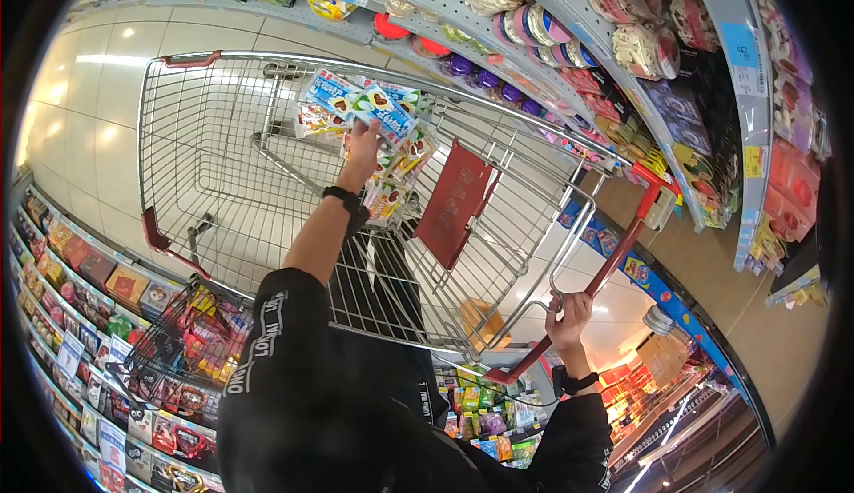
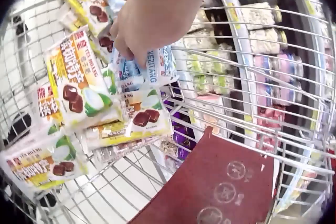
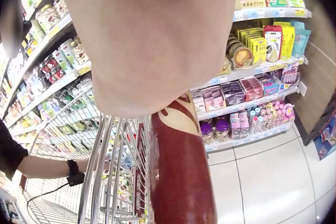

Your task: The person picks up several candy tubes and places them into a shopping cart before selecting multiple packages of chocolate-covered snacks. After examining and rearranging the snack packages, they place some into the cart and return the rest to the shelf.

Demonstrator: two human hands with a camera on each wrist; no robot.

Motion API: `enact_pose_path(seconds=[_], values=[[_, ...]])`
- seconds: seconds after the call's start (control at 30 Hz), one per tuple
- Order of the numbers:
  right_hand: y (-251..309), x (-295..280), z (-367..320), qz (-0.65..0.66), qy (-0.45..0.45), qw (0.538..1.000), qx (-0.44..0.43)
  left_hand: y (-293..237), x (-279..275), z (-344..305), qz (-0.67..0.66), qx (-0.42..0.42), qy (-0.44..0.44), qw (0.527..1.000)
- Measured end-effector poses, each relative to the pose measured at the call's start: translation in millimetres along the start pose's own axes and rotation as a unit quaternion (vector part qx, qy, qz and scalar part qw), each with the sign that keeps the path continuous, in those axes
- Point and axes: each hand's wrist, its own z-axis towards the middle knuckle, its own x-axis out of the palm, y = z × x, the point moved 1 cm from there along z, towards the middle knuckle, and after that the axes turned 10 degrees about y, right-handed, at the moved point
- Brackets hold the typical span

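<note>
Two black sleeves (image 1: 276, 351) are nearest. The left hand (image 1: 363, 144) has its fingers closed on one blue packet (image 1: 388, 109) inside one cart (image 1: 455, 204), beside at least four yellow-white packets (image 2: 79, 82); the right hand (image 1: 569, 320) curls around one red handle (image 1: 623, 245).

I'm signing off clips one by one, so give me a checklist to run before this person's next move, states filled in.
1. Right hand holding the cart handle: ok.
2. Left hand touching a blue packet: ok.
3. Firm hold on that packet: cannot tell; the contact is partly hidden.
4. Orange-and-white packets inside the cart: ok.
5. Packets neatly stacked: not ok; they overlap at different angles.
6. Red panel not covering the packets: ok.
</note>
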Motion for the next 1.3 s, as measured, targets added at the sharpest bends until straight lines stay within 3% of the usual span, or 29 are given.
enact_pose_path(seconds=[0.07,0.2,0.27,0.33,0.5,0.63,0.73,0.8,0.87,0.93,1.0,1.13,1.27,1.3], values=[[-4,3,-3,-0.001,0.005,1.000,0.000,3,12,2,-0.080,-0.073,-0.143,0.984],[-6,5,-4,-0.005,0.011,1.000,0.004,28,5,34,-0.176,-0.059,-0.082,0.979],[-7,6,-5,-0.008,0.012,1.000,0.006,16,19,38,-0.212,-0.052,-0.050,0.975],[-7,8,-6,-0.011,0.013,1.000,0.008,11,24,44,-0.248,-0.099,-0.086,0.960],[-5,5,-4,-0.008,0.012,1.000,0.018,17,27,54,-0.221,-0.109,-0.216,0.945],[-7,8,-7,-0.023,0.013,0.999,0.021,10,17,51,-0.120,-0.140,-0.160,0.970],[-4,6,-7,-0.022,0.023,0.999,0.029,2,20,45,-0.129,-0.109,-0.114,0.979],[-4,7,-6,-0.013,0.018,0.999,0.027,7,24,40,-0.135,-0.097,-0.139,0.976],[-4,7,-6,-0.014,0.014,1.000,0.021,22,20,37,-0.163,-0.077,-0.085,0.980],[-4,8,-4,-0.017,0.008,1.000,0.013,17,29,6,-0.166,-0.063,-0.116,0.977],[-4,7,-4,-0.018,0.004,1.000,0.012,33,22,-10,-0.195,-0.139,-0.024,0.971],[-3,6,-4,-0.016,0.010,1.000,0.011,-18,46,-66,-0.074,-0.153,0.023,0.985],[-4,5,-6,-0.012,0.010,1.000,0.016,-77,20,-60,0.057,-0.031,0.070,0.995],[-5,5,-5,-0.008,0.015,1.000,0.015,-82,9,-44,-0.001,-0.014,0.050,0.999]])
